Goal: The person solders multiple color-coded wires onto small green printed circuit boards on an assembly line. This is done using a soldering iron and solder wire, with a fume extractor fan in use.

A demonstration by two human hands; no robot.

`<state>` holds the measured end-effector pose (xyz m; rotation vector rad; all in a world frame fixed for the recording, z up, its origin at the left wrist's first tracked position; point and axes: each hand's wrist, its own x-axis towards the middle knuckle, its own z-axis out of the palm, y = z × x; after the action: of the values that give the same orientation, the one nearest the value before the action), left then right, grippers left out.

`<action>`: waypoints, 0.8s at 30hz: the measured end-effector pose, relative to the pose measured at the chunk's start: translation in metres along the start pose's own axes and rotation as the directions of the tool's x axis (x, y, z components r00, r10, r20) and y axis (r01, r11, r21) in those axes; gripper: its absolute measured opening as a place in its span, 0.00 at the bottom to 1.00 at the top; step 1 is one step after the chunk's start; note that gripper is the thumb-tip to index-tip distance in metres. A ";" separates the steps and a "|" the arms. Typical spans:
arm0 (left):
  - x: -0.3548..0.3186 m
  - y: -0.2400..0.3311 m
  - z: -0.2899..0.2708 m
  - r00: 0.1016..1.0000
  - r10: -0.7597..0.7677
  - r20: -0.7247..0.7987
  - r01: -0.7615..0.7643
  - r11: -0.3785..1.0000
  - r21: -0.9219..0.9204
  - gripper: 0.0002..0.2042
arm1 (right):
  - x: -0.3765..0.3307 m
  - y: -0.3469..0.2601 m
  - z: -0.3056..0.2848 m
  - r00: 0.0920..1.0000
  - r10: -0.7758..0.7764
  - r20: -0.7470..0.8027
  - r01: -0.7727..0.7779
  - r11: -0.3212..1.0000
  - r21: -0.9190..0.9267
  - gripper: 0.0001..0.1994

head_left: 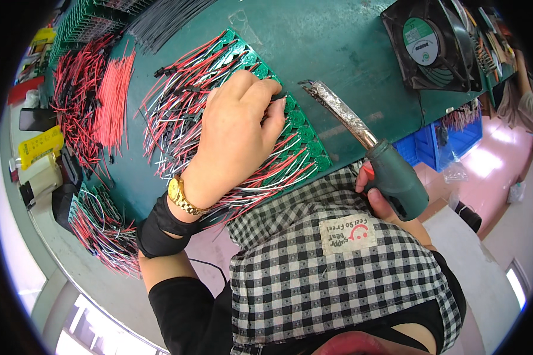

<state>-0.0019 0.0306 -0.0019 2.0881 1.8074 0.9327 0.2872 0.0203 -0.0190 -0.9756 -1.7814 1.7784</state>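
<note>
My left hand (pixel 237 127), with a gold watch (pixel 180 195) at the wrist, lies over a panel of round green circuit boards (pixel 310 145). Its fingers are curled and pressed together at the boards' edge; whatever is between the fingertips is hidden. Red, black and white wires (pixel 180 103) fan out from the boards to the left, passing under that hand. On the right, my right hand (pixel 379 201) grips the dark green handle of a soldering iron (pixel 397 180). The iron's metal barrel slants up and left, its dark bent tip apart from the boards.
A black fan (pixel 429 44) stands at the far right of the green table (pixel 337 65). Bundles of red wires (pixel 114 100) and dark wires (pixel 166 23) lie left and far. More wired boards (pixel 100 228) sit near left. A blue bin (pixel 435 145) is beyond the right edge.
</note>
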 end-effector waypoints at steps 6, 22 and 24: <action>0.003 0.002 0.000 1.000 -0.014 0.018 0.014 1.000 0.023 0.05 | 0.007 -0.006 0.001 0.999 -0.033 -0.022 0.035 0.994 0.108 0.24; 0.002 -0.005 0.002 1.000 -0.013 0.009 0.014 0.992 -0.129 0.05 | 0.004 -0.004 -0.011 0.999 -0.044 0.013 0.045 0.998 -0.050 0.16; 0.003 -0.005 0.004 0.999 -0.039 -0.013 0.038 0.994 -0.098 0.06 | 0.001 -0.003 -0.013 0.998 0.035 0.058 -0.032 0.999 -0.039 0.18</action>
<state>-0.0032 0.0354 -0.0071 1.9859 1.7657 1.0074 0.2957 0.0301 -0.0157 -0.9835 -1.8514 1.8168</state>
